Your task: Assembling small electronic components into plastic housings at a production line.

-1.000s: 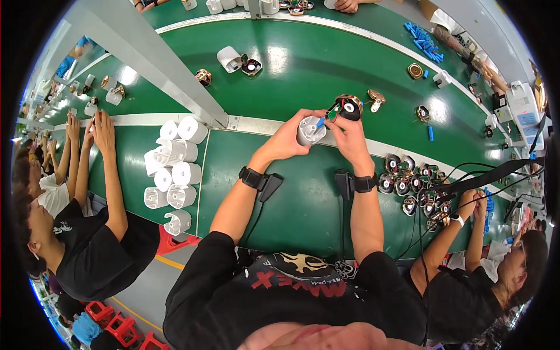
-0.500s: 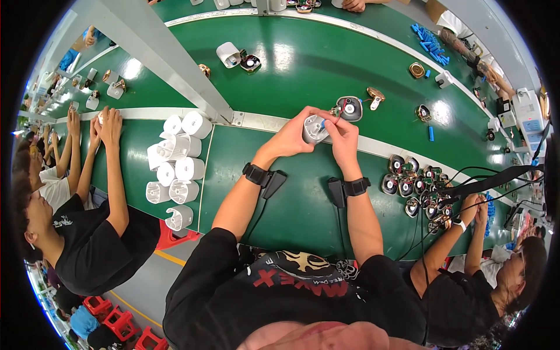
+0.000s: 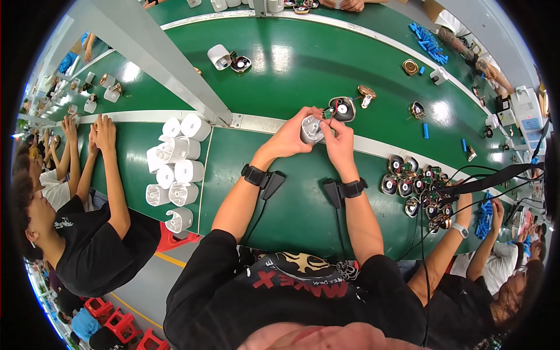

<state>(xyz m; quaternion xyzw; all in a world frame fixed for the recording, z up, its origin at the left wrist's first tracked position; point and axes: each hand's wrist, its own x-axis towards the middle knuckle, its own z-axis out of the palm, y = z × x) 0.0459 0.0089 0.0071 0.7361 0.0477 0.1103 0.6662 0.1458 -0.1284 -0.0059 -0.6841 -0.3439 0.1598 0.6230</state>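
Observation:
My left hand [image 3: 290, 135] is wrapped round a white plastic housing [image 3: 311, 132], its hollow, ribbed end facing up. At the housing's rim, the fingers of my right hand [image 3: 338, 142] are closed together on a small blue cylinder [image 3: 320, 124], mostly hidden by the fingers. Just beyond my hands lies a dark speaker unit [image 3: 343, 109] with red and black wires running toward my fingertips. A gold-rimmed round part [image 3: 366, 93] rests to the right of that speaker.
Several white housings [image 3: 188, 171] are piled on the bench at left. Several speaker units [image 3: 429, 192] with wiring cluster at right, near hanging black cables [image 3: 490, 182]. A metal post [image 3: 169, 55] rises at left. Co-workers sit on both sides; parts lie along the green belt [image 3: 280, 81].
The speaker unit and the other parts on the belt have shifted left. My hands, with the housing, have moved slightly left. The right-hand co-worker's hands have moved apart.

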